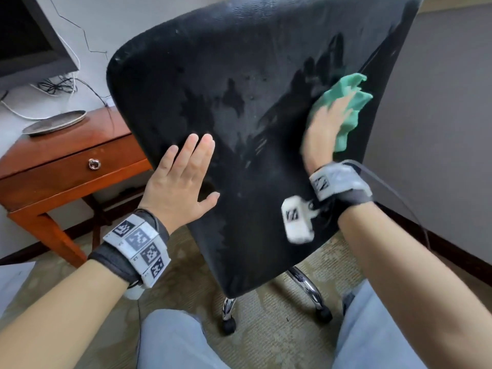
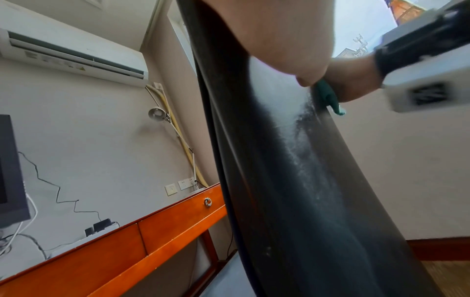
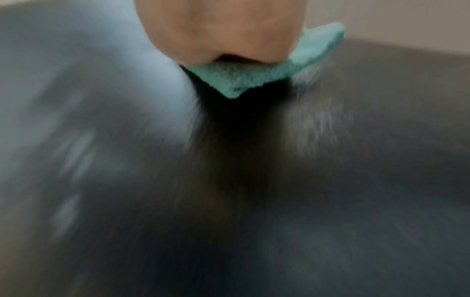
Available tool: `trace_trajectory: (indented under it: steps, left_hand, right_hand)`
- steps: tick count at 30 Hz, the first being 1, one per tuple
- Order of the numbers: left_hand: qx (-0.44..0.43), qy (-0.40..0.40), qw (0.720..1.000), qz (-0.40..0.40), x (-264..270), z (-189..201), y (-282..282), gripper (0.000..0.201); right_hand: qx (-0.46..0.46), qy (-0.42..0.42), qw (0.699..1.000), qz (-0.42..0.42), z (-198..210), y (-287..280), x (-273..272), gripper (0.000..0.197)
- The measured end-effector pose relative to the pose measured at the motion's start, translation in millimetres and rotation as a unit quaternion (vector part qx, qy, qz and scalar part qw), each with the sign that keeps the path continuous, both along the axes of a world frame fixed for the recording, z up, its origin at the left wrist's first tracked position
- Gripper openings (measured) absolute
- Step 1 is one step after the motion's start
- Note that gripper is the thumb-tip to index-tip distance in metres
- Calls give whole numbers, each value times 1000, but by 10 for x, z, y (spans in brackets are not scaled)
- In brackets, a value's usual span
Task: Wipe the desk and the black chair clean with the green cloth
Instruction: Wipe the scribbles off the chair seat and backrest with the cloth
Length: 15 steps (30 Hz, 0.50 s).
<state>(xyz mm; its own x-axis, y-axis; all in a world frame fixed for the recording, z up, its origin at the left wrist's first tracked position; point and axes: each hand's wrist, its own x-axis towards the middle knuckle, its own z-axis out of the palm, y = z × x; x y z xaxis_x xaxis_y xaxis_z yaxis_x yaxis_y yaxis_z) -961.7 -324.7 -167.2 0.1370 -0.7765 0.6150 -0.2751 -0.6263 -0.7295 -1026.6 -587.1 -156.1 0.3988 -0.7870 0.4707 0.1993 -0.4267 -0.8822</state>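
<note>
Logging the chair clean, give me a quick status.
Left hand flat on black chair back, bracing. Right hand pressing green cloth near its right edge. Wet streaks showing. Nothing in the way.

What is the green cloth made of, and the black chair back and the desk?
Green cloth: soft fuzzy fabric, maybe microfibre, since it crumples. Black chair back: looks like pebbled leather or vinyl, with dark wet patches. Desk: glossy reddish-brown wood, seemingly varnished.
</note>
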Motion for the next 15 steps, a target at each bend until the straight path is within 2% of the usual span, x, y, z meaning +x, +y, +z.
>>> trace_trajectory:
  steps: [3,5,8,9,11,13,14,15]
  left_hand:
    - [-24,17,1000,-7,43,-59,27,89]
    - [-41,32,999,-13,74,-76,54,89]
    - [-59,44,997,-29,142,-100,120,90]
    - [-61,40,997,-32,162,-109,138,90]
    - [-64,32,997,-41,194,-128,162,90]
    - [-71,31,996,-48,216,-151,166,91]
    - [-75,34,995,-52,222,-158,165,92]
    - [-79,37,995,-54,229,-168,165,93]
  right_hand:
    - [-167,27,982,80,-216,659,2,69]
    - [-250,43,964,74,-184,625,-17,72]
    - [-308,53,950,0,25,227,-46,74]
    - [-297,48,953,-40,118,71,-59,72]
    - [-191,40,975,-110,276,-192,-97,66]
    - [-14,25,993,-112,383,-333,-100,57]
    - [52,6,994,-101,388,-350,-67,56]
    - [80,-15,992,-92,375,-295,-34,56]
